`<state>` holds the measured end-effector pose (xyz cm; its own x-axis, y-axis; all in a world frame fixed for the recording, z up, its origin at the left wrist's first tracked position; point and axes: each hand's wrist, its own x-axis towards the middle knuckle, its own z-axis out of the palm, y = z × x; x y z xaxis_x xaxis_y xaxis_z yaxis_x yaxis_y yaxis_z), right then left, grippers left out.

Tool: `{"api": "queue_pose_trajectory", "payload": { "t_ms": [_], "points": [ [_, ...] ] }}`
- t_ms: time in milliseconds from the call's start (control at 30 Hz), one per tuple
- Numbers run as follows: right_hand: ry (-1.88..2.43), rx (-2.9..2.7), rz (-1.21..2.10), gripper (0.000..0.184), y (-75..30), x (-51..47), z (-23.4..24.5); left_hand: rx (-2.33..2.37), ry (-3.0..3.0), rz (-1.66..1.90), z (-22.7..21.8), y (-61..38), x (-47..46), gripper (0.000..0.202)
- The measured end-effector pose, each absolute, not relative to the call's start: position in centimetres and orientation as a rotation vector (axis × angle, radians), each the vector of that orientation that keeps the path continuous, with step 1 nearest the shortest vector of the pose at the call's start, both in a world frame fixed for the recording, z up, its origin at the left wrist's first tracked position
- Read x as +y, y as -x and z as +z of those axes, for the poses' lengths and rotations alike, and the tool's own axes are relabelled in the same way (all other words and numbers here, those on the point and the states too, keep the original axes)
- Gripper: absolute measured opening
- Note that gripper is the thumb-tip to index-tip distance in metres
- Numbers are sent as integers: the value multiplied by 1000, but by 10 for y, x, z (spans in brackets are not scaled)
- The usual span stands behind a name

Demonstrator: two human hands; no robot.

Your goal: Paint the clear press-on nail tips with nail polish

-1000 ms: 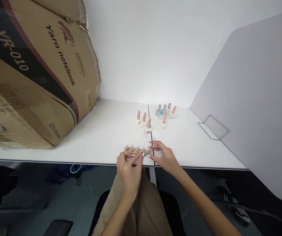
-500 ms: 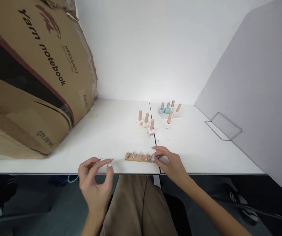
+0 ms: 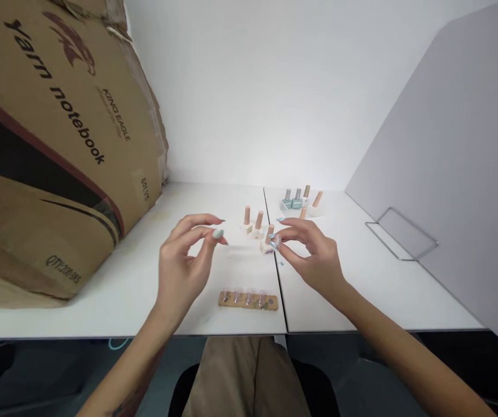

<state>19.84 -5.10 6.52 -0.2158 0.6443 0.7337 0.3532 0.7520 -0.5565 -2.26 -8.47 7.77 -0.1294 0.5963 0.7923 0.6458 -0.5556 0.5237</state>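
1. Closest to me is the front edge of the worktop (image 3: 201,325), right over my lap. The wooden strip (image 3: 248,300) lies flat just in from it, long side along the edge, probably so it's in easy reach. Four clear pieces (image 3: 248,297) stand on it in a row; the right end has just a flat round spot.
2. My right hand (image 3: 276,241) is up past the strip, pinching a small clear piece (image 3: 277,240) between fingertips. Guessing I hold it that lightly because it's tiny and slick.
3. My left hand (image 3: 222,234) is raised opposite, thumb and fingers curled in narrow. Can't tell if there's anything in there. There's a decent gap between my two hands.
4. Behind that, three pink-capped bottles (image 3: 258,227) stand bunched beside the worktop's dark seam, tight to my right fingertips, so sideways room is poor there. A fourth cap (image 3: 303,213) pokes up behind that hand.
5. Farther back, the clear tray (image 3: 292,212) seems to keep more bottles corralled.
6. Roomiest bit is leftward, up to the cardboard box (image 3: 96,191); on the right, the wire stand (image 3: 383,242) is well apart from my hand.
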Motion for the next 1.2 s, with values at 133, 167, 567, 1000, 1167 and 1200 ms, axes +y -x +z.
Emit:
{"api": "queue_pose_trajectory", "payload": {
  "t_ms": [133, 167, 567, 1000, 1167, 1200],
  "points": [
    [746, -1828, 362, 39, -181, -30, 91, -1259, 2166, -1683, 116, 14, -60, 47],
    [734, -1823, 356, 39, -178, -24, 95, -1255, 2214, -1669, 122, 13, -55, 51],
    [605, -1923, -14, 37, -171, 19, 63, -1391, 2793, -1816, 94, 5, -2, 20],
    [526, -1950, -99, 53, -172, 25, 19, -1619, 2815, -1966, 48, 10, 3, 16],
    [557, -1913, -12, 52, -171, 23, 15, -1640, 2842, -1987, 47, 11, 5, 12],
    [548, -1920, -7, 52, -172, 23, 16, -1631, 2844, -1973, 47, 12, 6, 14]
  ]
}}
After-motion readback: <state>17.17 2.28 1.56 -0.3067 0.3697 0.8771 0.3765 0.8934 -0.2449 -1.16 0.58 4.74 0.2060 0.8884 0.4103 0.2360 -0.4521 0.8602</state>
